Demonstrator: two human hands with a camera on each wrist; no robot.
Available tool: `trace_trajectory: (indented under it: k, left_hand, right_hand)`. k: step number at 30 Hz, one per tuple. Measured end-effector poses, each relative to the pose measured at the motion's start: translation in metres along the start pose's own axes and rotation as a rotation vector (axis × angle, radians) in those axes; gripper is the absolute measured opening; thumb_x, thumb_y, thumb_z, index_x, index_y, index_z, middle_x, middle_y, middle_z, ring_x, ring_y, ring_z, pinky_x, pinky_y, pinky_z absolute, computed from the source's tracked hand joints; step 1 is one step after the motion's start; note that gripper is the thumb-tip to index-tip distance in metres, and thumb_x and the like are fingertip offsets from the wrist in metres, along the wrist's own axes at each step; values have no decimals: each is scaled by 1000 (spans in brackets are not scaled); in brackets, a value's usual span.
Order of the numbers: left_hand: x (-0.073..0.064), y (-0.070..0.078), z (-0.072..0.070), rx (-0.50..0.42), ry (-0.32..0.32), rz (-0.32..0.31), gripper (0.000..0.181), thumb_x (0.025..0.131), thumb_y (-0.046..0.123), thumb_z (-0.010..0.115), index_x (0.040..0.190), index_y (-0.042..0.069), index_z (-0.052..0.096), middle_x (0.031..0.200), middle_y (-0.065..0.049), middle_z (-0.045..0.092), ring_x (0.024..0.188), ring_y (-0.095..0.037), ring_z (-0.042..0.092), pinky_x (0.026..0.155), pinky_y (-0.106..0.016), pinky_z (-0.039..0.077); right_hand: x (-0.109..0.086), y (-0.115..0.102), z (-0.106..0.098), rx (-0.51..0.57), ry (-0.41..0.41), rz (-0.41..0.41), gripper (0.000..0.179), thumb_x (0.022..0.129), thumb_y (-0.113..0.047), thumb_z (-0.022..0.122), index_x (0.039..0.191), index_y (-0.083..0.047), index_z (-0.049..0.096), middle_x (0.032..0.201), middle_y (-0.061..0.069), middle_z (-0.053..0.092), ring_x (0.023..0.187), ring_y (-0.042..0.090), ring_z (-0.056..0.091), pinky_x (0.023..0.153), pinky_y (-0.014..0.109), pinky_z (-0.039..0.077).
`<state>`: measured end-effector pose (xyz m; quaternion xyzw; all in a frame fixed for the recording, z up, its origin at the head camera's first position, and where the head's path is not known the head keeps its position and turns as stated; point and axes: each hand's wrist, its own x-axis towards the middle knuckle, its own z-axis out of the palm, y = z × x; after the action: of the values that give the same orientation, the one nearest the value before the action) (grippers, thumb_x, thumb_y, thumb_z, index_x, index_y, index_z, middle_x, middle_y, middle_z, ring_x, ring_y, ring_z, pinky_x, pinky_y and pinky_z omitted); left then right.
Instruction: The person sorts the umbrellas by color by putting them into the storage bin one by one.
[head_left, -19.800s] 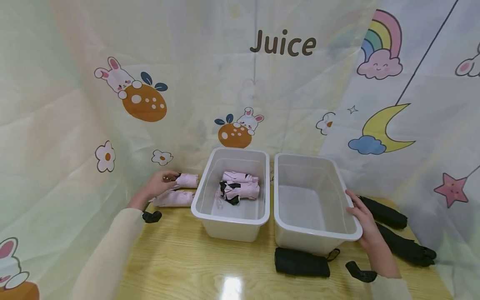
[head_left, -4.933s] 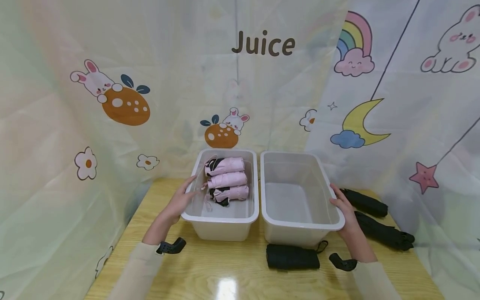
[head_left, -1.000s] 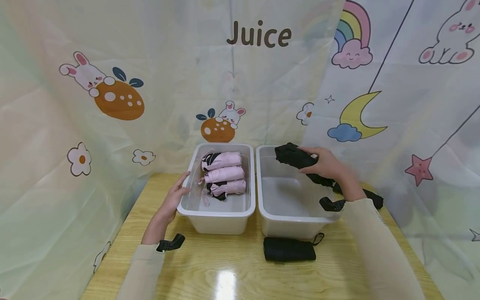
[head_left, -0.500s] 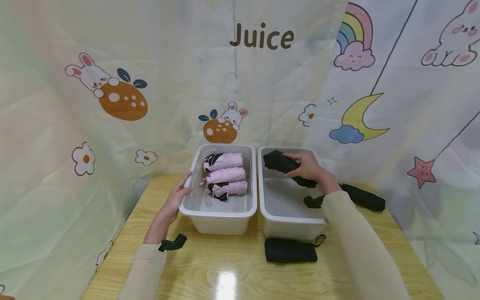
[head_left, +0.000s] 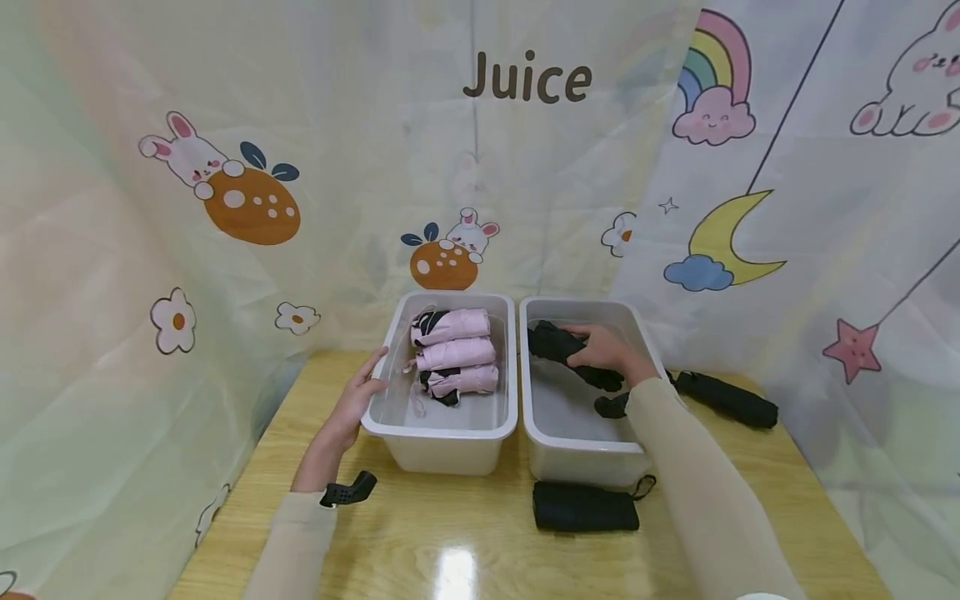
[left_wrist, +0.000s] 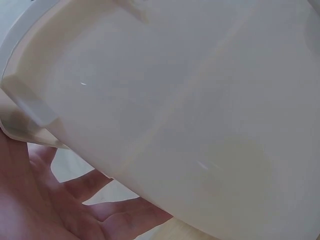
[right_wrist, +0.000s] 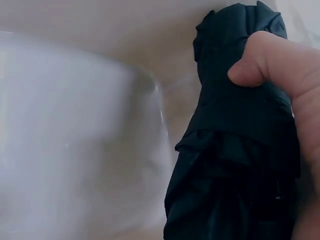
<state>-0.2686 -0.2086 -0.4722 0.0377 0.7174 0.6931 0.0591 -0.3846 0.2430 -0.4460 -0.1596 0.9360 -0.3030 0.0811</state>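
Note:
My right hand [head_left: 606,350] grips a black folding umbrella [head_left: 553,343] inside the right-hand white plastic bin [head_left: 585,446]. In the right wrist view the thumb [right_wrist: 250,67] lies across the umbrella's wrinkled cloth [right_wrist: 225,130]; the other fingers are mostly hidden. My left hand [head_left: 352,404] holds the left rim of the other white bin [head_left: 442,433]. The left wrist view shows its fingers [left_wrist: 130,217] against the bin's wall [left_wrist: 200,100], some tips hidden. Several pink folding umbrellas [head_left: 453,354], with black patches and wrist cords, lie side by side in that left bin.
One black folding umbrella [head_left: 585,507] with a cord loop lies before the right bin. Another black umbrella [head_left: 726,398] lies to its right, near the table's edge. The wooden table [head_left: 405,533] meets a printed cloth backdrop [head_left: 360,208] behind the bins.
Earlier the left hand was at pink umbrellas beside the left bin; these have left the table. The right hand has taken a black umbrella from the right and lowered it into the right bin.

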Motion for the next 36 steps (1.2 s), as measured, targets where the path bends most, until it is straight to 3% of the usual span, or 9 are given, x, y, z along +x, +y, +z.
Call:
trace_trajectory:
  k: [4, 11, 21, 36]
  left_hand:
    - [1, 0, 0, 11, 15, 2, 63, 99, 12, 44, 156, 25, 21, 159, -17, 12, 131, -46, 34, 98, -55, 39]
    - [0, -2, 1, -13, 10, -19, 64, 99, 10, 44, 157, 25, 20, 159, -17, 12, 132, -46, 33, 100, -57, 36]
    - [2, -5, 1, -6, 16, -8, 61, 100, 11, 43, 156, 25, 23, 159, -14, 13, 134, -41, 33, 101, -52, 36]
    - [0, -5, 0, -16, -6, -14, 63, 100, 11, 43, 157, 27, 19, 160, -15, 10, 135, -43, 31, 101, -54, 36]
  right_hand:
    - [3, 4, 2, 42, -20, -12, 73, 78, -20, 79, 144, -17, 49, 135, 21, 53, 119, 36, 51, 94, 49, 44]
    - [4, 12, 9, 146, -64, 78, 75, 77, -23, 84, 144, -21, 50, 142, 18, 47, 129, 36, 42, 102, 50, 38]
    - [15, 27, 14, 308, -79, 109, 77, 75, -16, 84, 144, -19, 50, 144, 21, 43, 131, 38, 38, 104, 50, 36]
    - [14, 30, 22, 291, -125, 97, 74, 77, -14, 82, 143, -12, 50, 144, 23, 43, 134, 40, 35, 104, 51, 34]
